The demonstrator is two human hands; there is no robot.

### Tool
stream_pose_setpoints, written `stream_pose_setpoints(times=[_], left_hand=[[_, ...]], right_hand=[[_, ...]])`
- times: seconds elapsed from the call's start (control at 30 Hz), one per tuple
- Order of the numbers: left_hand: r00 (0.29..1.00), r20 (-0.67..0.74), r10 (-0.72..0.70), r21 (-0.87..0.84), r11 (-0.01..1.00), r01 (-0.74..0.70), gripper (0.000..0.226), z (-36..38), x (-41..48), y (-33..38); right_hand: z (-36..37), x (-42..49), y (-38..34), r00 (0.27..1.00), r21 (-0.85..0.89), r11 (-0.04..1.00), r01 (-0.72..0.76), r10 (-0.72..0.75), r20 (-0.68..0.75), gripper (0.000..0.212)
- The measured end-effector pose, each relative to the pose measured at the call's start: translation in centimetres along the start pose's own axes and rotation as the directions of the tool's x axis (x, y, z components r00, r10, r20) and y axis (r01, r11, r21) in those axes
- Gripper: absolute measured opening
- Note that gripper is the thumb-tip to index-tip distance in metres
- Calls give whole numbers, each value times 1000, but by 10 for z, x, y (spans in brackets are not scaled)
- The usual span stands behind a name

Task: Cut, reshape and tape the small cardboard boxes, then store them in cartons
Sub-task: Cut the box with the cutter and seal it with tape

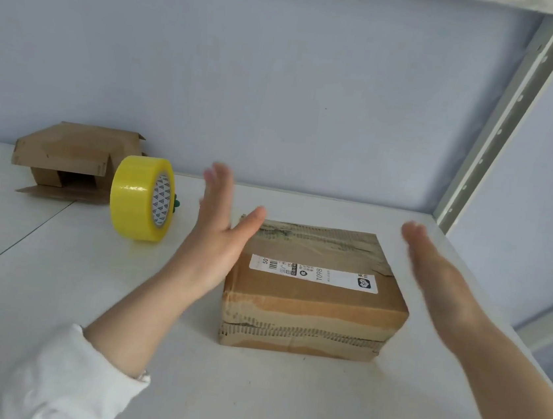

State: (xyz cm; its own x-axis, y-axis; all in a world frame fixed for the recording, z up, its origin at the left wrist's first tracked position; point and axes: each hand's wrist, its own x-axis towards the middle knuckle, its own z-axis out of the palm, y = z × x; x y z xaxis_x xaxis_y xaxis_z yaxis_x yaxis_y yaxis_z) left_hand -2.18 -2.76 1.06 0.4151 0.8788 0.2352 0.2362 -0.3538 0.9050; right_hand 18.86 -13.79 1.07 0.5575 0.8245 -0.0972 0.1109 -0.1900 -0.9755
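A small closed cardboard box [312,303] with a white shipping label and torn tape strips sits on the white table [247,395], right of centre. My left hand [220,234] hovers at the box's left side with fingers straight, its thumb over the box's far left corner. My right hand [434,261] hangs to the right of the box, fingers straight and blurred, apart from it. Neither hand holds anything. A yellow tape roll [138,197] stands on edge to the left.
A second, opened cardboard box [70,158] with loose flaps lies at the back left against the wall. A small green object [176,203] peeks out behind the tape roll. A grey metal shelf upright [507,108] rises at the right. The table's right edge runs close to the box.
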Motion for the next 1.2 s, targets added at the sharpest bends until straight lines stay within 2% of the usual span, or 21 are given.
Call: stream_pose_setpoints(times=[0.03,0.07,0.13,0.17,0.27,0.37,0.43,0.57,0.67,0.73,0.8,0.83,0.87,0.9,0.93,0.97,1.0,1.03,1.1,1.13,1.2], left_hand=[[989,62,136,148,978,-144,67,-1,6,11],[964,176,198,284,928,-243,62,1,11,22],[918,366,155,569,743,-352,56,12,22,31],[908,408,93,661,656,-364,54,19,26,31],[899,436,-30,769,532,-355,54,31,28,23],[887,452,-98,782,521,-342,55,35,26,11],[882,455,-125,787,519,-333,55,37,28,10],[886,451,-108,771,547,-326,54,35,29,14],[892,439,-108,782,535,-320,54,37,26,8],[908,410,-91,780,551,-297,56,39,26,9],[971,238,20,684,706,-182,61,36,29,8],[997,73,28,556,829,-64,67,30,27,12],[997,-78,-29,366,929,55,73,22,25,9],[980,-148,-135,160,974,158,78,14,23,4],[958,-97,-271,17,962,274,80,6,18,0],[926,43,-374,-50,925,376,79,1,13,-5],[893,192,-407,-91,899,429,71,0,9,-10],[886,283,-368,-129,901,415,56,2,4,-15],[957,233,-174,-184,958,219,37,3,-3,-15],[983,172,-65,-205,974,100,40,3,-5,-14],[984,104,142,-215,970,-117,51,0,-18,-17]], right_hand=[[0,-1,-9,995,-167,981,97,-97,10,57],[6,-3,-17,977,-348,914,210,-186,102,56],[23,-1,-23,905,-643,641,420,-244,348,58],[32,3,-23,874,-709,513,483,-236,425,59],[45,8,-23,862,-788,351,506,-168,479,58],[48,8,-18,871,-836,241,492,-136,473,56],[50,10,-17,872,-844,217,490,-118,476,56],[46,13,-25,870,-825,294,483,-51,491,57],[49,14,-16,866,-831,244,499,-98,491,57],[49,16,-14,866,-822,273,499,-123,485,57],[44,17,-19,890,-758,469,454,-205,406,57],[38,18,-21,930,-696,618,367,-240,277,59],[30,19,-20,968,-602,758,250,-217,127,61],[21,18,-18,994,-490,864,112,-106,42,65],[14,14,-16,998,-387,922,-19,42,52,68],[11,11,-13,982,-313,943,-112,154,112,66],[11,9,-8,966,-261,955,-144,194,174,59],[12,5,-3,963,-208,970,-124,168,209,49],[14,1,6,982,-113,993,19,3,190,34],[15,-1,9,984,-52,992,119,-111,136,31],[13,-14,19,934,54,940,337,-341,107,45]])
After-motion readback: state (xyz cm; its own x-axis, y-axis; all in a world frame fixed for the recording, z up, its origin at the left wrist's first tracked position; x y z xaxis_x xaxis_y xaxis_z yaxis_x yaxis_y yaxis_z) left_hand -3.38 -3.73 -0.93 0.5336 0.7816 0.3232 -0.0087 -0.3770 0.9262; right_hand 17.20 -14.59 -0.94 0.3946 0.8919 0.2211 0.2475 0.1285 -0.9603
